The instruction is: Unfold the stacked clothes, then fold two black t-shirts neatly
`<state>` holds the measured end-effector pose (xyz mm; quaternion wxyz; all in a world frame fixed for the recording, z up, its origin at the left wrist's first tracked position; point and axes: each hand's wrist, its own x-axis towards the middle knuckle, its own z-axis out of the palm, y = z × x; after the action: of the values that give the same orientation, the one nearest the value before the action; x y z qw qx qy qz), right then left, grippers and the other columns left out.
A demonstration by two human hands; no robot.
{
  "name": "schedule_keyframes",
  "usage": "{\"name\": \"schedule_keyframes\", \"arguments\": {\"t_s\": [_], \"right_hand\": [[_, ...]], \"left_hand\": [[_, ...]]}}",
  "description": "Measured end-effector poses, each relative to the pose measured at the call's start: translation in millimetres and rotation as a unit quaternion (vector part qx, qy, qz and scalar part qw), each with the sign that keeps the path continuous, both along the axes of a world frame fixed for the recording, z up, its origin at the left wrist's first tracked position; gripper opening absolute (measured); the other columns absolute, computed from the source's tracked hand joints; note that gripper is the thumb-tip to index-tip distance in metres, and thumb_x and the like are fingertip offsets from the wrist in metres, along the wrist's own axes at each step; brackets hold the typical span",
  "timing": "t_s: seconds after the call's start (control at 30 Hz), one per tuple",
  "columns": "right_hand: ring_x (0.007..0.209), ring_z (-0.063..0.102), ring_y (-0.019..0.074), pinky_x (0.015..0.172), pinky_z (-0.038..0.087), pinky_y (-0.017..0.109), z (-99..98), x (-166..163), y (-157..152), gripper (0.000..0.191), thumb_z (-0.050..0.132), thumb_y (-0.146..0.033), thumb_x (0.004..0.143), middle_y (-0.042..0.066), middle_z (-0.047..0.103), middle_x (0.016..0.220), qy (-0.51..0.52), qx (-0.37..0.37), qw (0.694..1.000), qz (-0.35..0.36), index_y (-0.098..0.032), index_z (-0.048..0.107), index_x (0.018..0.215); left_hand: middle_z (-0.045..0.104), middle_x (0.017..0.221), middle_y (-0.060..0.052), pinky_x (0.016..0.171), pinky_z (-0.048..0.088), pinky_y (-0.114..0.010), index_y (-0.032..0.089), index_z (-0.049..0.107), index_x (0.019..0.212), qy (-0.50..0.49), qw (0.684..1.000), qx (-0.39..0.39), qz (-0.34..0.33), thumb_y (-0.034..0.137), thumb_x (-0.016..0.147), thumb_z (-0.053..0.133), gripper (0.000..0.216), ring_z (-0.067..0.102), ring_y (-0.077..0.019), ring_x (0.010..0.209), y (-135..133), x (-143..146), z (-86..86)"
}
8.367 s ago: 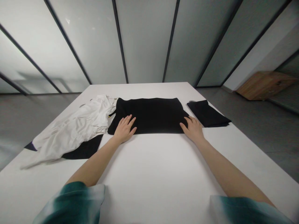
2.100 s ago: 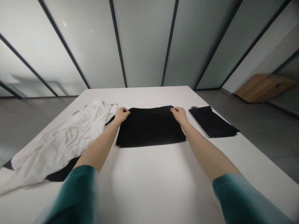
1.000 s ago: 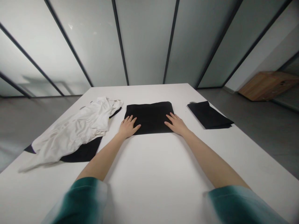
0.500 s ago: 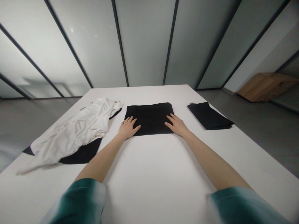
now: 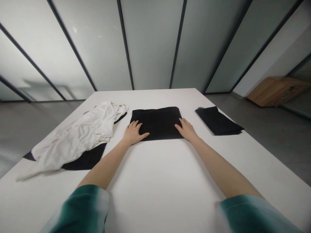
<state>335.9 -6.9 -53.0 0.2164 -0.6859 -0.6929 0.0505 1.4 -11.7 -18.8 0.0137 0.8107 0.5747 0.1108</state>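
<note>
Single head view, looking forward and down, white table (image 5: 155, 181) close below

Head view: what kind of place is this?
Probably an office or studio room used for folding clothes. A big white table stands before frosted glass partition walls, with a folded black garment under both hands, a white garment, and a wooden cabinet.

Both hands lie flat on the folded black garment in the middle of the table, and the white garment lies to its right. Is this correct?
Not quite. The head view shows the left hand and right hand flat on the folded black garment, as you say, but the white garment lies to its left, not its right. To the right lies a second folded black piece.
</note>
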Motion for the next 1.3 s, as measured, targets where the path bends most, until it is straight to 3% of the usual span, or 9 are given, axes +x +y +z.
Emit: {"name": "schedule_keyframes", "arguments": {"t_s": [0.13, 0.23, 0.37, 0.5, 0.7, 0.93, 1.03, 1.13, 1.3], "right_hand": [[0.132, 0.047, 0.035, 0.107, 0.037, 0.051, -0.8, 2.2, 2.0, 0.063, 0.04, -0.052, 0.095, 0.018, 0.054, 0.142, -0.012, 0.005, 1.0, 0.002, -0.013, 0.049, 0.144], [0.126, 0.051, 0.0366, 0.105, 0.039, 0.053, 1.5, 5.1, 1.1, 0.056, 0.044, -0.047, 0.094, 0.017, 0.059, 0.137, -0.016, 0.006, 1.0, -0.006, -0.015, 0.055, 0.138], [0.117, 0.057, 0.0306, 0.101, 0.043, 0.045, 6.7, 8.0, -0.7, 0.045, 0.047, -0.031, 0.09, 0.016, 0.065, 0.126, 0.016, 0.022, 1.0, 0.013, -0.015, 0.06, 0.13], [0.099, 0.065, 0.0261, 0.088, 0.05, 0.038, 15.8, 4.8, -4.5, 0.041, 0.051, -0.025, 0.081, 0.011, 0.07, 0.112, 0.064, 0.008, 0.998, -0.001, -0.017, 0.064, 0.119], [0.074, 0.063, 0.0214, 0.069, 0.045, 0.032, 31.9, -5.7, -17.1, 0.022, 0.055, -0.03, 0.078, 0.005, 0.071, 0.082, 0.065, 0.004, 0.998, -0.012, -0.021, 0.068, 0.095], [0.057, 0.056, 0.016, 0.06, 0.039, 0.028, 44.4, -34.3, -40.2, 0.029, 0.048, -0.039, 0.088, 0.0, 0.061, 0.059, 0.059, 0.014, 0.98, 0.189, -0.021, 0.065, 0.072], [0.064, 0.059, 0.0199, 0.069, 0.045, 0.032, 41.7, -37.3, -39.0, 0.033, 0.043, -0.04, 0.091, 0.004, 0.064, 0.065, 0.076, 0.095, 0.982, 0.142, -0.02, 0.069, 0.085], [0.092, 0.062, 0.0273, 0.088, 0.047, 0.041, 33.2, -26.8, -27.9, 0.036, 0.043, -0.036, 0.089, 0.012, 0.07, 0.096, 0.079, 0.157, 0.982, 0.062, -0.018, 0.068, 0.108], [0.124, 0.051, 0.0333, 0.105, 0.038, 0.049, 15.4, -2.4, -6.5, 0.056, 0.048, -0.04, 0.085, 0.019, 0.059, 0.133, 0.075, 0.089, 0.993, -0.02, -0.012, 0.056, 0.133]], "left_hand": [[0.045, 0.15, -0.013, 0.123, 0.011, -0.051, 0.019, 0.055, 0.138, 0.024, 0.992, 0.044, -0.117, 0.077, 0.068, 0.063, 0.092, 0.031, -0.0347, 0.143, -8.6, 3.3, 8.2], [0.052, 0.145, -0.012, 0.123, 0.013, -0.049, 0.02, 0.056, 0.138, 0.024, 0.982, 0.032, -0.182, 0.065, 0.074, 0.063, 0.078, 0.04, -0.0326, 0.138, -14.0, 8.1, 12.9], [0.054, 0.143, -0.009, 0.118, 0.025, -0.047, 0.022, 0.054, 0.14, 0.024, 0.981, 0.001, -0.192, 0.034, 0.078, 0.058, 0.062, 0.047, -0.0298, 0.132, -15.9, 11.1, 15.1], [0.055, 0.143, -0.007, 0.115, 0.03, -0.043, 0.023, 0.056, 0.138, 0.035, 0.981, 0.01, -0.188, 0.022, 0.075, 0.054, 0.064, 0.05, -0.0269, 0.129, -12.2, 9.1, 12.1], [0.054, 0.142, -0.009, 0.113, 0.03, -0.047, 0.025, 0.058, 0.134, 0.02, 0.997, 0.071, -0.028, 0.025, 0.081, 0.053, 0.053, 0.044, -0.0307, 0.133, -4.2, 1.0, 7.5], [0.063, 0.124, -0.016, 0.096, 0.045, -0.045, 0.019, 0.054, 0.126, -0.059, 0.965, 0.068, 0.247, 0.047, 0.08, 0.062, 0.054, 0.057, -0.0344, 0.118, 13.2, -25.5, 12.1], [0.069, 0.111, -0.017, 0.089, 0.048, -0.043, 0.016, 0.05, 0.128, -0.095, 0.96, -0.004, 0.263, 0.053, 0.084, 0.057, 0.059, 0.064, -0.0344, 0.108, 15.8, -30.1, 11.8], [0.071, 0.108, -0.018, 0.087, 0.049, -0.043, 0.014, 0.044, 0.136, -0.098, 0.964, -0.017, 0.246, 0.048, 0.09, 0.047, 0.058, 0.066, -0.0347, 0.107, 12.6, -25.2, 10.4], [0.073, 0.105, -0.015, 0.085, 0.049, -0.043, 0.015, 0.038, 0.144, -0.117, 0.968, -0.009, 0.223, 0.036, 0.092, 0.037, 0.056, 0.068, -0.0342, 0.104, 11.4, -13.8, 9.5]]}}
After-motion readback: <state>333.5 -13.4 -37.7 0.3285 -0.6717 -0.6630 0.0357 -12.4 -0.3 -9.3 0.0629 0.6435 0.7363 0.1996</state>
